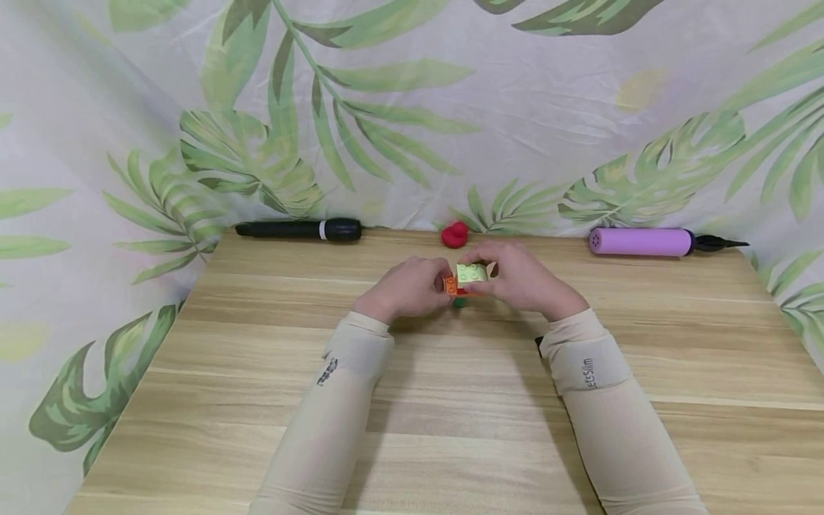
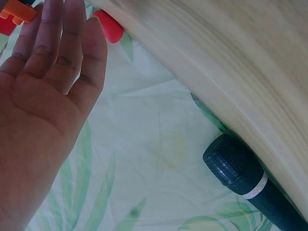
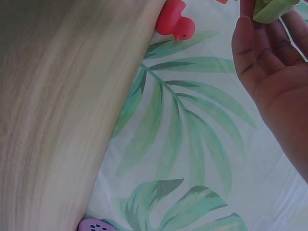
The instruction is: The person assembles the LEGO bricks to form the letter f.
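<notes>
In the head view, my left hand (image 1: 412, 287) pinches the left end of an orange toy building brick (image 1: 450, 285). My right hand (image 1: 518, 277) grips a pale green building brick (image 1: 472, 273) between thumb and fingers, just above and right of the orange one. A sliver of red shows between the two, and a dark green piece (image 1: 460, 302) sits underneath. Whether the pale green brick is joined to the others I cannot tell. The left wrist view catches the orange brick (image 2: 20, 11) by the fingertips; the right wrist view has the pale green brick (image 3: 273, 9) at its top edge.
A red rubber duck (image 1: 455, 234) stands at the table's back edge, behind the hands. Back left lies a black microphone (image 1: 299, 229); back right, a purple hand pump (image 1: 642, 242) with a black nozzle. A dark object (image 1: 539, 346) is partly hidden beneath the right sleeve. Leaf-patterned cloth hangs behind the wooden table (image 1: 444, 443).
</notes>
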Available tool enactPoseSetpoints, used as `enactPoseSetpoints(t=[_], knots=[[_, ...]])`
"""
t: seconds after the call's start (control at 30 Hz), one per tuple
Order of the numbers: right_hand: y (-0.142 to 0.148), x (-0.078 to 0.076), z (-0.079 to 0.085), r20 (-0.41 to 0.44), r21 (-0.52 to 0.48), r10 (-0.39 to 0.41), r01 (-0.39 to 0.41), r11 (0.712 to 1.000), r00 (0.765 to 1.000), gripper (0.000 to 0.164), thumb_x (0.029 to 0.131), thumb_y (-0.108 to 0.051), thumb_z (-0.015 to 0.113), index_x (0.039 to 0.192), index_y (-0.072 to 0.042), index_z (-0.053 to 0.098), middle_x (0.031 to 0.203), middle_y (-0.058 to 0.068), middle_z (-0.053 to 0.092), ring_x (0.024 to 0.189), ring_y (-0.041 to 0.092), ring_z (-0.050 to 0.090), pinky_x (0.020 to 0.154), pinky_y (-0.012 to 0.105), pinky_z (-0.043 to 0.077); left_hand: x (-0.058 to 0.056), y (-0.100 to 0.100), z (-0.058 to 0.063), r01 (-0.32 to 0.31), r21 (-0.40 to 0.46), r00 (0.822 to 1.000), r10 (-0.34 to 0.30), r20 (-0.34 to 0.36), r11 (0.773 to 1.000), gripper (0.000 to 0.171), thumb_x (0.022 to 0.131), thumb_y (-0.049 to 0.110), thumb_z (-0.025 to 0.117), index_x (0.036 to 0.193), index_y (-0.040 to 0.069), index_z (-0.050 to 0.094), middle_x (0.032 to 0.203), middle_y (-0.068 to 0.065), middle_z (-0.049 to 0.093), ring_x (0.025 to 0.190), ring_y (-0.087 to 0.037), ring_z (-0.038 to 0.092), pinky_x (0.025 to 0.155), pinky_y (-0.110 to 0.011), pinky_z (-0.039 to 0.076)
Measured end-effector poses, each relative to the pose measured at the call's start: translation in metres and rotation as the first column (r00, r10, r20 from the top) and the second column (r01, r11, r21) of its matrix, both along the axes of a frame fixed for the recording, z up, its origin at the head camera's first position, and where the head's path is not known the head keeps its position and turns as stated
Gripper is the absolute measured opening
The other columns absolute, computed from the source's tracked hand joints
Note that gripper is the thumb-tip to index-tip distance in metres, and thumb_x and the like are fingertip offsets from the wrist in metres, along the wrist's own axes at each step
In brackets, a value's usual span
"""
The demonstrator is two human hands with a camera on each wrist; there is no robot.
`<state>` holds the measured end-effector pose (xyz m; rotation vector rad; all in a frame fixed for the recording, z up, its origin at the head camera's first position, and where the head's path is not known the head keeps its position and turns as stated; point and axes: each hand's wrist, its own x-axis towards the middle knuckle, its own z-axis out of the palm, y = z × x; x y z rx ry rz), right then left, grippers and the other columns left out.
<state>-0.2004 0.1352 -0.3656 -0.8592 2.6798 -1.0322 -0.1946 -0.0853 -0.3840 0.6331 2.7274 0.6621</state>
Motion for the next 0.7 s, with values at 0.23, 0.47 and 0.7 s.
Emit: enactPoseSetpoints(t=[0.23,0.47,0.7], knots=[[0.004,-0.002,0.000,0.005,0.064,0.018,-0.019,0.998,1.000,0.043,0.091,-0.022,0.085,0.131,-0.012,0.072,0.124,0.006,0.073,0.107,0.024,0.065,0.094,0.050,0.055,0.001,-0.001,-0.001,0.002,0.001,1.000,-0.002,0.000,1.000,0.024,0.095,0.026,0.076,0.115,0.013,0.069,0.091,0.001,0.069,0.081,-0.017,0.062,0.077,-0.033,0.051],[0.010,0.009,0.016,-0.061,0.216,-0.036,0.049,0.975,0.997,0.081,0.084,-0.022,0.092,0.153,-0.023,0.051,0.152,0.017,0.045,0.120,0.041,0.064,0.098,0.059,0.054,0.001,0.000,-0.001,-0.002,0.000,1.000,0.002,0.006,1.000,0.027,0.098,0.026,0.072,0.119,0.010,0.068,0.096,0.000,0.070,0.084,-0.017,0.063,0.079,-0.033,0.052],[-0.002,0.009,0.008,-0.116,0.287,-0.012,0.045,0.957,0.993,0.076,0.088,-0.019,0.088,0.153,-0.021,0.049,0.152,0.016,0.046,0.121,0.042,0.065,0.102,0.058,0.054,0.000,0.000,-0.002,-0.003,-0.004,1.000,0.003,0.004,1.000,0.025,0.104,0.030,0.063,0.118,0.009,0.068,0.086,-0.001,0.064,0.076,-0.017,0.056,0.072,-0.031,0.046]])
